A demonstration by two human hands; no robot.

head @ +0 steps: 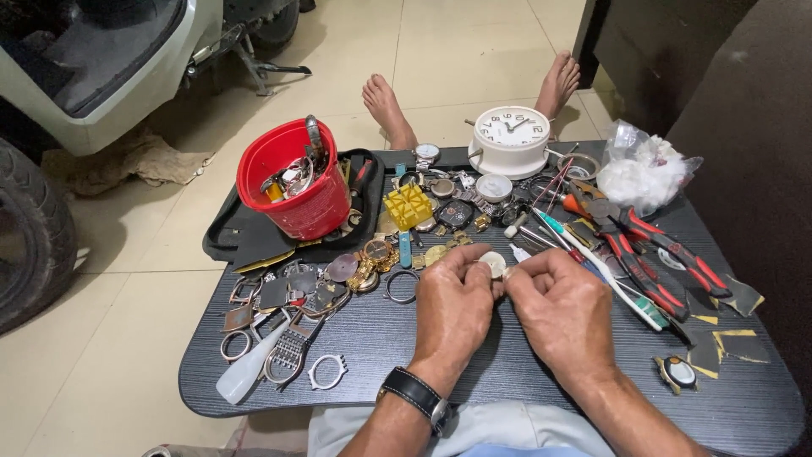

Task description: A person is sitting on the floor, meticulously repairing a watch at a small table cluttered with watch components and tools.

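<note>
My left hand, with a black wristwatch on its wrist, and my right hand meet over the middle of a dark lap table. Between the fingertips of both sits a small round pale watch part. My left thumb and forefinger pinch it from the left. My right fingers are curled against it from the right. Whether the right hand also grips a small tool is hidden by the fingers.
A red bucket of watch parts stands at back left. A white alarm clock, a yellow case holder, red-handled pliers, a toothbrush, a plastic bag, loose watch cases and rings lie around. Two bare feet rest beyond the table.
</note>
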